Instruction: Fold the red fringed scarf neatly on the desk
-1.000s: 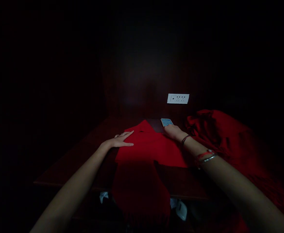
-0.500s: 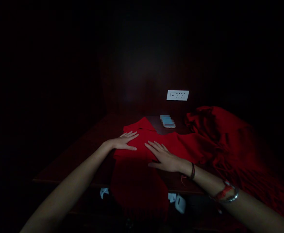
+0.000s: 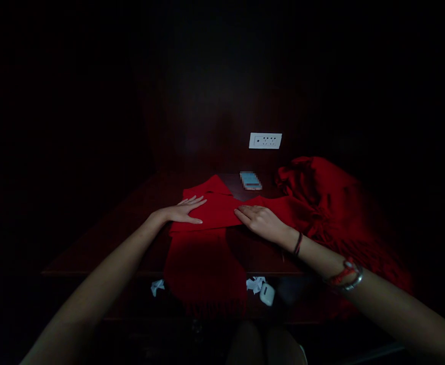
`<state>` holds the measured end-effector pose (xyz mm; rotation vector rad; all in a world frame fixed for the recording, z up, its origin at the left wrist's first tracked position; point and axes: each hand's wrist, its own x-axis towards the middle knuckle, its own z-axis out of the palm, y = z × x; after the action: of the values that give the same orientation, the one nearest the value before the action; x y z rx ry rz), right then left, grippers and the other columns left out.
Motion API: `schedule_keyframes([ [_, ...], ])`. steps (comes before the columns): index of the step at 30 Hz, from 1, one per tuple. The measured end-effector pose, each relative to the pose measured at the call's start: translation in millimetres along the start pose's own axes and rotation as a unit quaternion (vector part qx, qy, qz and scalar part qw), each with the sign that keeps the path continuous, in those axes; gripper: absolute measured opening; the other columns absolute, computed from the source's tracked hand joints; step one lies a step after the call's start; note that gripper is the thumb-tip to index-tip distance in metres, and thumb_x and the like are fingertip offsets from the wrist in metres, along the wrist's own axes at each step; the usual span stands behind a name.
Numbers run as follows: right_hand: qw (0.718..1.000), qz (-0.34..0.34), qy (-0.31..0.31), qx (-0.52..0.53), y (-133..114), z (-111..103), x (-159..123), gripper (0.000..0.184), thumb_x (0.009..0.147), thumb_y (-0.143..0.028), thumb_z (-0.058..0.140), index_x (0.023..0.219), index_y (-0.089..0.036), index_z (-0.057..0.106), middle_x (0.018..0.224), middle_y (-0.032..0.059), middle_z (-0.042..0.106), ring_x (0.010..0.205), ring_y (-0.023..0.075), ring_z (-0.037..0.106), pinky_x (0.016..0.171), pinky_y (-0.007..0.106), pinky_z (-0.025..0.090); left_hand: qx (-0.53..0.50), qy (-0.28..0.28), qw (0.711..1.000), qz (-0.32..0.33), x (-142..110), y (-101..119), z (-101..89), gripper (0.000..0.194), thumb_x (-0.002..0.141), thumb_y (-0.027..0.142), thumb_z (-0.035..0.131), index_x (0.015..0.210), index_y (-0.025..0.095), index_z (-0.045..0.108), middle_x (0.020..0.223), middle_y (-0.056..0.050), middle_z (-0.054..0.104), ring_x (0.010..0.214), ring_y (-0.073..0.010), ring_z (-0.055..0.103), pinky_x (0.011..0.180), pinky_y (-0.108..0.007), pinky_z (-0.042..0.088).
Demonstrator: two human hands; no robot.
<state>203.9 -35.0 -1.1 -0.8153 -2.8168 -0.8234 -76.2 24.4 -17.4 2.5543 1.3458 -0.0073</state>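
A red fringed scarf (image 3: 203, 258) lies folded crosswise on a dark wooden desk, its fringed end hanging down over the front edge. My left hand (image 3: 186, 209) rests flat on the folded part, fingers and thumb spread. To its right, my right hand (image 3: 262, 221) has its fingers drawn together at the scarf's edge and grips the cloth; the thumb is partly hidden. From there the red cloth runs right into a loose heap (image 3: 332, 187) with long fringes.
Behind the scarf lies a phone (image 3: 250, 180), its screen blurred out. A white socket plate (image 3: 265, 141) is on the back wall. Below the desk edge sit a white earbud case (image 3: 267, 294) and crumpled white paper (image 3: 255, 284). The surroundings are very dark.
My right hand has gone from lying spread on the scarf to closed fingers at its edge, slightly further right along the cloth. My left hand stays flat. The whole view has shifted slightly.
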Motion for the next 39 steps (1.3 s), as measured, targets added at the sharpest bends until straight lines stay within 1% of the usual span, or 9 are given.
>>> schedule_keyframes([
  [6, 0.996, -0.034, -0.058, 0.063, -9, 8, -20, 0.029, 0.079, -0.009, 0.035, 0.106, -0.012, 0.046, 0.102, 0.0122, 0.054, 0.094, 0.0162, 0.049, 0.077, 0.029, 0.039, 0.012, -0.033, 0.999, 0.018, -5, 8, -8.4, 0.074, 0.064, 0.061, 0.044, 0.125, 0.036, 0.011, 0.134, 0.002, -0.006, 0.120, -0.0269, -0.006, 0.094, -0.045, 0.006],
  [11, 0.972, -0.024, -0.077, 0.221, 4, -5, -8, 0.035, 0.080, -0.031, 0.037, 0.107, -0.013, 0.048, 0.108, 0.0099, 0.051, 0.106, 0.0177, 0.041, 0.088, 0.031, 0.032, 0.023, 0.036, 0.999, 0.020, -1, 24, -0.9, 0.047, 0.080, 0.053, 0.016, 0.124, 0.036, 0.019, 0.134, 0.006, -0.003, 0.121, -0.0227, -0.005, 0.095, -0.044, 0.003],
  [16, 0.939, 0.126, -0.027, 0.318, 2, -2, 29, 0.053, 0.081, -0.048, 0.020, 0.125, -0.019, 0.025, 0.128, 0.0092, 0.029, 0.117, 0.0205, 0.024, 0.094, 0.039, 0.023, 0.016, 0.030, 0.999, -0.039, 6, 30, 10.0, 0.079, 0.068, 0.065, 0.029, 0.129, 0.023, 0.003, 0.134, -0.005, -0.002, 0.120, -0.0270, -0.005, 0.095, -0.042, 0.007],
  [20, 0.914, 0.205, -0.152, 0.315, -14, 25, 40, 0.056, 0.074, -0.060, 0.016, 0.125, -0.036, 0.017, 0.135, 0.0027, 0.010, 0.119, 0.0334, 0.005, 0.088, 0.058, 0.010, 0.015, 0.045, 0.997, -0.055, 2, 26, 10.8, 0.092, 0.062, 0.068, 0.032, 0.129, 0.014, -0.001, 0.133, -0.010, -0.004, 0.120, -0.0276, -0.004, 0.095, -0.039, 0.009],
  [28, 0.882, 0.264, -0.265, 0.285, 3, 30, 14, 0.070, 0.066, -0.069, 0.018, 0.126, -0.035, 0.006, 0.135, 0.0039, -0.002, 0.118, 0.0345, -0.007, 0.086, 0.060, -0.001, 0.007, 0.075, 0.993, -0.091, 2, 12, 19.2, 0.095, 0.061, 0.069, 0.032, 0.128, 0.007, 0.008, 0.133, -0.014, 0.000, 0.120, -0.0266, -0.005, 0.096, -0.038, 0.008],
  [31, 0.872, 0.267, -0.281, 0.300, 9, 24, 16, 0.075, 0.066, -0.067, 0.025, 0.128, -0.027, 0.010, 0.135, 0.0085, 0.003, 0.119, 0.0333, 0.000, 0.089, 0.055, 0.003, -0.022, 0.153, 0.965, -0.214, 0, 8, 20.7, 0.088, 0.064, 0.068, 0.027, 0.128, 0.009, 0.014, 0.134, -0.014, -0.003, 0.118, -0.0301, -0.010, 0.095, -0.043, 0.007],
  [34, 0.883, 0.294, -0.202, 0.305, 7, 14, 35, 0.066, 0.073, -0.058, 0.024, 0.123, -0.015, 0.030, 0.127, 0.0151, 0.028, 0.116, 0.0281, 0.024, 0.091, 0.045, 0.018, -0.038, 0.194, 0.929, -0.312, -4, 6, 19.2, 0.088, 0.065, 0.067, 0.028, 0.127, 0.007, 0.017, 0.133, -0.018, 0.001, 0.118, -0.0339, -0.006, 0.093, -0.047, 0.007],
  [36, 0.882, 0.327, -0.152, 0.304, 3, 6, 54, 0.056, 0.078, -0.050, 0.022, 0.112, -0.011, 0.044, 0.113, 0.0161, 0.045, 0.105, 0.0234, 0.040, 0.086, 0.036, 0.030, -0.018, 0.242, 0.923, -0.299, -5, 7, 19.1, 0.079, 0.069, 0.062, 0.026, 0.128, 0.010, 0.016, 0.133, -0.016, 0.004, 0.119, -0.0312, -0.004, 0.094, -0.047, 0.008],
  [39, 0.848, 0.392, -0.190, 0.300, -5, 1, 82, 0.051, 0.078, -0.047, 0.026, 0.102, -0.012, 0.053, 0.102, 0.0159, 0.052, 0.094, 0.0236, 0.048, 0.073, 0.032, 0.039, 0.011, 0.278, 0.930, -0.239, -2, 11, 23.1, 0.069, 0.074, 0.056, 0.024, 0.128, 0.013, 0.014, 0.134, -0.012, 0.003, 0.120, -0.0263, -0.005, 0.095, -0.044, 0.010],
])
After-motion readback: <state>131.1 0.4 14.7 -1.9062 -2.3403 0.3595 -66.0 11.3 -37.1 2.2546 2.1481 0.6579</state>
